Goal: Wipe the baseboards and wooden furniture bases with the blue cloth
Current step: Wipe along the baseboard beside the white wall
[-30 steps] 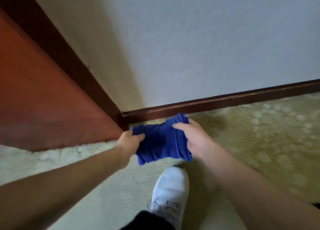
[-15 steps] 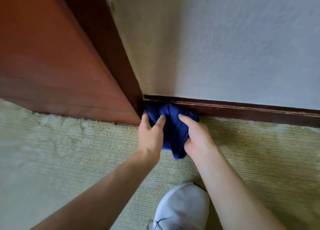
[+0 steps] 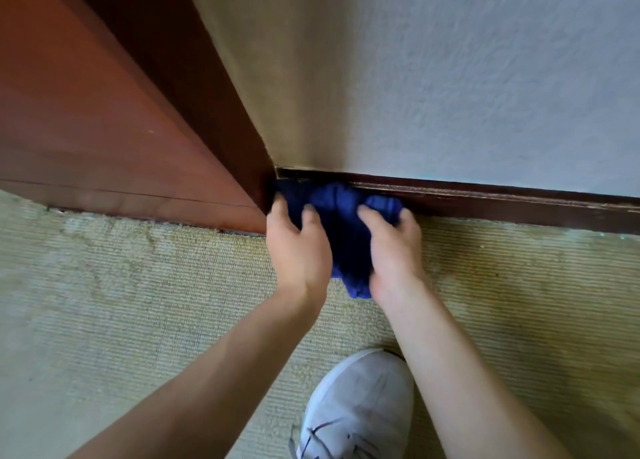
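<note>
A bunched blue cloth (image 3: 341,216) lies against the dark wooden baseboard (image 3: 502,204), right in the corner where it meets the reddish wooden furniture panel (image 3: 114,140). My left hand (image 3: 298,250) grips the cloth's left side, its fingertips close to the panel's edge. My right hand (image 3: 394,254) grips the right side, fingers curled over the top of the cloth near the baseboard. The cloth's lower end pokes out between my wrists.
A pale textured wall (image 3: 450,77) rises above the baseboard. Beige ribbed carpet (image 3: 138,302) covers the floor. My grey-white shoe (image 3: 356,410) stands on the carpet below my right forearm.
Both hands carried the cloth forward from above the carpet into the corner and now hold it against the baseboard. The view has moved closer to the wall.
</note>
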Motion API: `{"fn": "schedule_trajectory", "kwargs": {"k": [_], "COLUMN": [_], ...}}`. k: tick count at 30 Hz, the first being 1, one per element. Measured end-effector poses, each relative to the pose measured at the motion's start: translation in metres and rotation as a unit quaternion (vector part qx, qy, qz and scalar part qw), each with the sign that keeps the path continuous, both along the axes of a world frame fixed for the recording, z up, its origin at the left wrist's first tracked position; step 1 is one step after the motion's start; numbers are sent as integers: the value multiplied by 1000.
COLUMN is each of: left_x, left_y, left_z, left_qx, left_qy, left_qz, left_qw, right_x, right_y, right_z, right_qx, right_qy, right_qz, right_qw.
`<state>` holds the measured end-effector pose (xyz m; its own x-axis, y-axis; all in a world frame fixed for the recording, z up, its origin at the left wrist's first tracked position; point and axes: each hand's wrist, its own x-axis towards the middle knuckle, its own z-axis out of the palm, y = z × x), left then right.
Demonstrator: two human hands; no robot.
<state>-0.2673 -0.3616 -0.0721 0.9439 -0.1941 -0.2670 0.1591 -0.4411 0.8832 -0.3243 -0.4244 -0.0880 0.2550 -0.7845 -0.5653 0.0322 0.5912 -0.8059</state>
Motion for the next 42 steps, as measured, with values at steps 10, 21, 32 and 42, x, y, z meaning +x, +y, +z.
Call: {"fn": "schedule_trajectory", "kwargs": {"k": [10, 21, 32, 42], "left_x": [-24, -40, -12, -40], "left_y": [-16, -32, -12, -28], "left_z": [-5, 7, 6, 12], "left_qx": [128, 135, 132, -35], "left_qy": [-136, -187, -202, -18], "left_qz": [-152, -233, -164, -154], "left_qw": [971, 945, 956, 987], "right_x": [-13, -28, -23, -31], "right_y": [6, -18, -9, -39], "right_z": [-7, 7, 12, -3], "right_qx": [7, -48, -37, -179], "right_qy": [19, 30, 2, 117], "right_qz": [-95, -175, -18, -172], "right_qw": [995, 983, 999, 962]}}
